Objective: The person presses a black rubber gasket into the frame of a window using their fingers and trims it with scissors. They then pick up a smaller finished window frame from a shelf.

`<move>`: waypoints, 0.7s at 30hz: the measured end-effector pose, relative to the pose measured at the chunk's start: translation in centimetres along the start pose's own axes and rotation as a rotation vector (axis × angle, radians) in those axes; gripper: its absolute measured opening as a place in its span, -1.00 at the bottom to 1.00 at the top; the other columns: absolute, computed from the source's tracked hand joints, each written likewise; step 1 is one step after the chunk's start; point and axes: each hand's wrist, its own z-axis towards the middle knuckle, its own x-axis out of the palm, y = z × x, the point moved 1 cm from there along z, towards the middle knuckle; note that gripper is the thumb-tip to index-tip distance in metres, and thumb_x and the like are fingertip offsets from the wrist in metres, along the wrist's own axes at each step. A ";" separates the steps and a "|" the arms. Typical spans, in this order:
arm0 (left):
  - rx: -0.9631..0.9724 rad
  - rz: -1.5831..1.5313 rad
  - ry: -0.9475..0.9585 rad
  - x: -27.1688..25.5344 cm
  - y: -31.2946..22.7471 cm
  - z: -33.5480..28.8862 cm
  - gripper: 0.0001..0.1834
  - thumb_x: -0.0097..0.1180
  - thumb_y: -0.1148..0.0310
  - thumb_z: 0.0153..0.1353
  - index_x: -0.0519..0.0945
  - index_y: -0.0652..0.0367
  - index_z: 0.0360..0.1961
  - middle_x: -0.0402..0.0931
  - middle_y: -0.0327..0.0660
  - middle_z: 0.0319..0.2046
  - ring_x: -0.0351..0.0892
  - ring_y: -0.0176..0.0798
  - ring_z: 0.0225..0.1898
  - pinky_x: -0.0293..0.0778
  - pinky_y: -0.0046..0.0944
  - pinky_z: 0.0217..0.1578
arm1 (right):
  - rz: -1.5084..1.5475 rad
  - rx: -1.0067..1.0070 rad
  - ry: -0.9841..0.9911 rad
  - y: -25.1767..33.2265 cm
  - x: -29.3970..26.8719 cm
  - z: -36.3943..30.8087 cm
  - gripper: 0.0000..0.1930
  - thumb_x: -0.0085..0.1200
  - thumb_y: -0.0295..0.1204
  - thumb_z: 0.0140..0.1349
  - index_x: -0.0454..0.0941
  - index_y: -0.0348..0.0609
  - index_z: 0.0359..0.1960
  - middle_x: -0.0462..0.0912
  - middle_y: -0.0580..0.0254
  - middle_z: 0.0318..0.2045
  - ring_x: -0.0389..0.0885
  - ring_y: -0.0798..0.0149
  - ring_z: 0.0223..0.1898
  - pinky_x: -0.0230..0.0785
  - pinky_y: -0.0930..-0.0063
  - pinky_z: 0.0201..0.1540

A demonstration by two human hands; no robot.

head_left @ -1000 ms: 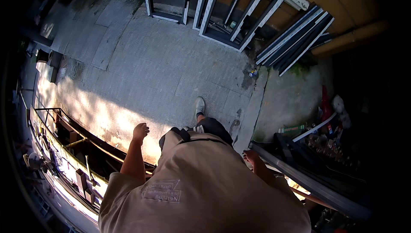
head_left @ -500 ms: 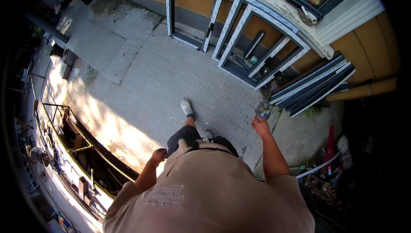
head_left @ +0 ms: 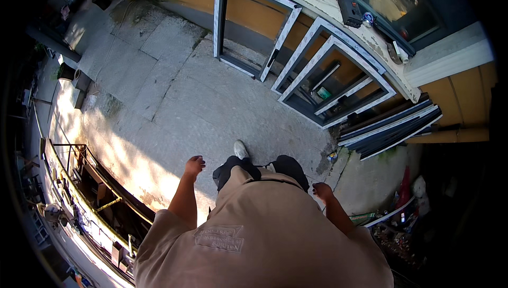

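Observation:
My left hand swings forward above the paving, its fingers loosely bent and nothing visible in them. Close to my right hip is my right hand, fingers slightly curled and apart, with no object showing between them. Neither touches anything. Ahead to the right, window frames with patterned white film lean against the wall under the sill. Beside them lies a stack of dark and white profile bars. A small colourful object rests on the ground in front of my right hand.
A yellow-edged metal rack with bars and pieces runs along my left. The ledge carries a black box and a round can-like item. Mixed clutter and a red object lie to the right. Concrete paving stretches ahead.
My left hand has swung forward, while my right has drawn back toward the hip. My legs have changed stride, and the frames and bars have shifted slightly right and down in view.

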 end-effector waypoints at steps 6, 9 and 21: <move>0.026 -0.171 -0.036 -1.3 -2.7 1.9 -0.52 0.05 0.14 0.60 0.52 0.10 0.41 0.74 -0.16 0.01 0.75 -0.23 -0.06 0.58 -0.21 -0.12 | 0.125 0.165 -0.175 7.8 -4.5 4.0 -0.49 0.12 0.01 0.44 0.75 -0.26 -0.06 0.80 -0.07 -0.04 0.80 -0.08 -0.07 0.62 0.05 0.02; -0.037 -0.190 -0.027 0.0 -0.9 1.3 -0.51 0.05 0.13 0.59 0.51 0.09 0.42 0.73 -0.17 0.00 0.74 -0.24 -0.07 0.56 -0.21 -0.11 | -0.087 -0.014 -0.308 8.5 -7.1 6.0 -0.52 0.19 -0.03 0.44 0.77 -0.24 0.04 0.82 0.04 -0.22 0.81 0.16 -0.21 0.62 0.19 -0.09; -0.261 -0.089 -0.010 1.6 6.2 -1.1 -0.53 0.04 0.13 0.58 0.50 0.04 0.40 0.73 -0.18 -0.01 0.73 -0.20 -0.17 0.56 -0.15 -0.21 | -0.220 0.033 -0.669 14.4 -22.1 9.6 -0.31 0.26 0.00 0.37 0.53 -0.26 0.36 0.66 -0.24 0.22 0.62 -0.23 0.26 0.47 0.01 0.31</move>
